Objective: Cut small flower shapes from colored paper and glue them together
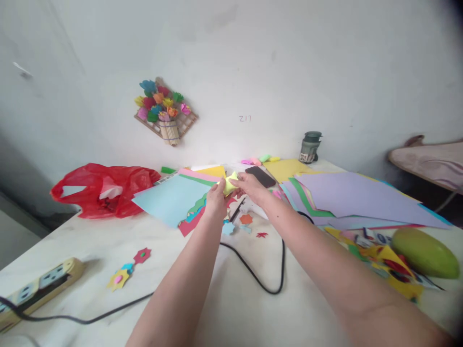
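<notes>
Both hands meet above the middle of the table over a small bright yellow piece [231,183], paper or something soft; I cannot tell which. My left hand [216,195] grips its left side, fingers closed. On the right side, my right hand [251,187] pinches it with thumb and fingers. Beneath them lies a white tool [252,209], apparently a glue gun, partly covered by my right hand and forearm. Beside it are a dark stick-like object [237,211], an orange paper cutout [246,219], a light blue cutout [228,228] and a red cutout [262,235].
Coloured sheets [173,197] lie left, and a lilac stack [361,195] right. A phone [260,176] and bottle [310,147] stand farther back. A red plastic bag [108,193], power strip [43,289], black cord [253,277], paper flowers [119,278], scraps [390,270] and green fruit [425,253] surround.
</notes>
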`<state>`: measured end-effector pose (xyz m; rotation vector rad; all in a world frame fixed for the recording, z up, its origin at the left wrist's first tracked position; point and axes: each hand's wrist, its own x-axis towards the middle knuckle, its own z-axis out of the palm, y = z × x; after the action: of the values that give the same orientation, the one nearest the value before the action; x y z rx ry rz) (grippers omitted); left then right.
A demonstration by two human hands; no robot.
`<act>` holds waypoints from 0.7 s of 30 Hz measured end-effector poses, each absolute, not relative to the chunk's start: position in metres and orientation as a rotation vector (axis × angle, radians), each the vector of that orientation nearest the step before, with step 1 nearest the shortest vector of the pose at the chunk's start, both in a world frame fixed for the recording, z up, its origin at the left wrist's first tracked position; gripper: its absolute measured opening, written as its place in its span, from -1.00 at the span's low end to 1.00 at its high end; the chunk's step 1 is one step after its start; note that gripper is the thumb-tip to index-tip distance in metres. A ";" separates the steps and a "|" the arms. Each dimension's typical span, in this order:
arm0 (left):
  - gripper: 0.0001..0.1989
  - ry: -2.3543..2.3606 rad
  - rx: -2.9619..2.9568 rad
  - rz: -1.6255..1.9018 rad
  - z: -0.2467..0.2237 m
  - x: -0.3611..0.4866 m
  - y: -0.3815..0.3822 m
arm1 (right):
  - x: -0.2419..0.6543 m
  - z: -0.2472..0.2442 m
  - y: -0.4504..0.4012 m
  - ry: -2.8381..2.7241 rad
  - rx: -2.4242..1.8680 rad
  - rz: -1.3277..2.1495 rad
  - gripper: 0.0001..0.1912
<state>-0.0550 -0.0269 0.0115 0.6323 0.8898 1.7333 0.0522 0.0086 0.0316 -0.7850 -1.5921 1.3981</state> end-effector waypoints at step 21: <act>-0.86 1.102 0.836 1.512 0.004 -0.019 -0.107 | 0.096 -0.012 -0.062 -1.097 -1.018 0.980 -0.70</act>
<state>-0.0187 -0.1066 0.0044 0.8363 1.1020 1.5121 0.0961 -0.0625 -0.0117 -1.0183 -1.0975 0.9799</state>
